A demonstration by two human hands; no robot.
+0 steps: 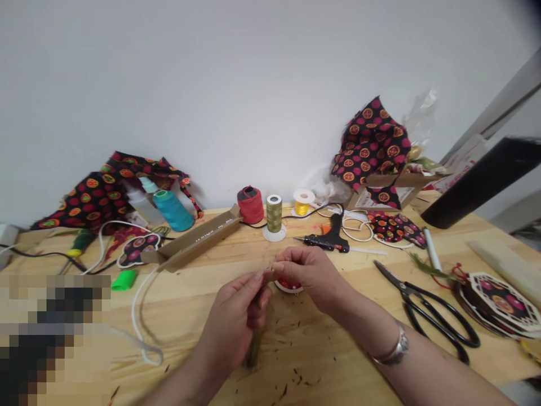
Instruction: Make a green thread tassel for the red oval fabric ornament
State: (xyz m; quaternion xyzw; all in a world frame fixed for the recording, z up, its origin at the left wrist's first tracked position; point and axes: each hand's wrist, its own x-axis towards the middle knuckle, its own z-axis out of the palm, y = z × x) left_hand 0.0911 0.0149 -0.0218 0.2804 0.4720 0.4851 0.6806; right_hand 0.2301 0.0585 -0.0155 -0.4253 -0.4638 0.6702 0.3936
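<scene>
My left hand [239, 316] is closed around a thin bundle of olive-brown threads [254, 352] whose loose end hangs down below the fist. My right hand [308, 273] pinches the top of that bundle, fingertips meeting the left fingers just above the wooden table [329, 366]. A small round red and white piece [289, 286] lies on the table right under my right hand, partly hidden by it. A metal bracelet sits on my right wrist.
Black scissors [431, 313] lie to the right, a black glue gun [329, 239] behind the hands. Red [250, 204], olive [274, 214], yellow [302, 204] and teal [173, 210] spools stand along the wall. Patterned fabric, a cardboard strip [198, 239], white cord and patterned discs [499, 301] surround the work area.
</scene>
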